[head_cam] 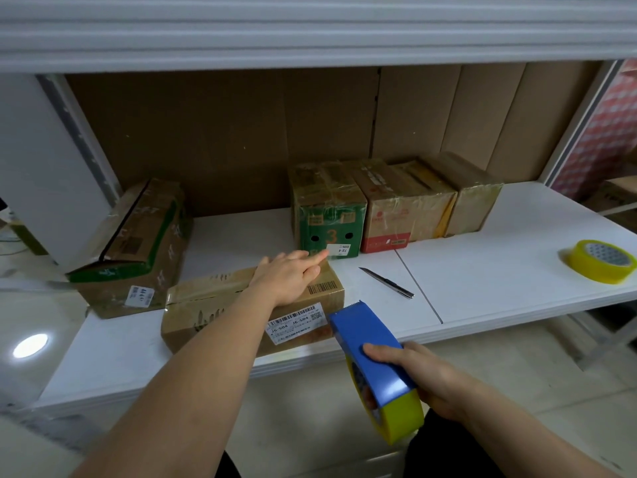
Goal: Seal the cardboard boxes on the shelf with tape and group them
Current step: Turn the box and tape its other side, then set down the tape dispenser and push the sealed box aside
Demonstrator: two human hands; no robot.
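Note:
A flat cardboard box [220,305] with barcode labels lies at the front of the white shelf [482,288]. My left hand [289,274] rests flat on its top, fingers straight and pointing to the back right. My right hand [410,370] grips a blue tape dispenser [372,357] loaded with yellow tape, held in front of the shelf edge just right of that box. A larger green and brown box [138,246] stands to the left. Three taped boxes sit side by side at the back: green [327,208], red-banded [396,208] and plain brown [472,198].
A utility knife [386,282] lies on the shelf between the front box and the back row. A spare yellow tape roll [599,260] sits at the far right. Cardboard sheets line the shelf's back wall, and an upper shelf [310,29] overhangs.

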